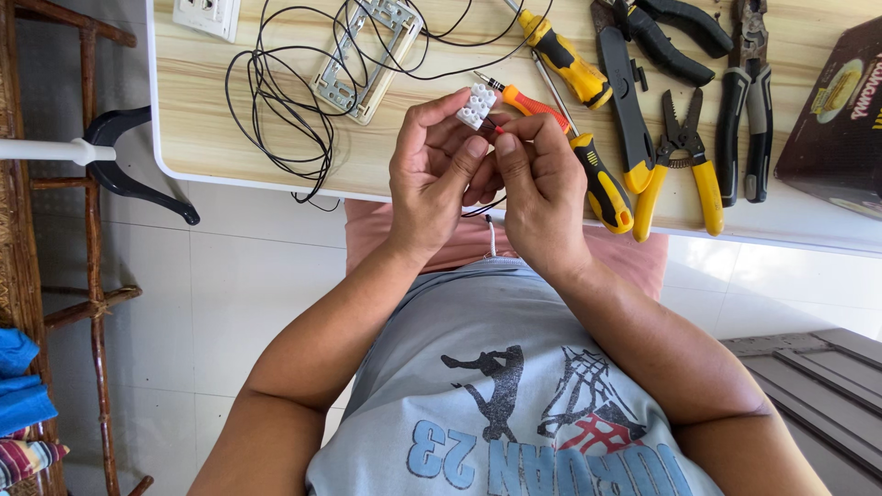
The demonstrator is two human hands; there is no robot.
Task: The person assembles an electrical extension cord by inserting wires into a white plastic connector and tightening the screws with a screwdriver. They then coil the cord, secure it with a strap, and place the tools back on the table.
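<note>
White terminal block point(477, 105) pinched at left hand point(432, 174) fingertips; right hand point(542, 184) grip holds red wire point(499, 130) beside it

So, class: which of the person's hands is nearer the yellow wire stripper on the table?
Right. The right hand is just beside the yellow wire stripper, with only a screwdriver between. The left hand is on the far side of the right hand, holding a white terminal block.

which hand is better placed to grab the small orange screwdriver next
Right, probably. The right hand pinches only a thin wire end and sits beside the orange screwdriver; the left hand is holding the white terminal block.
</note>
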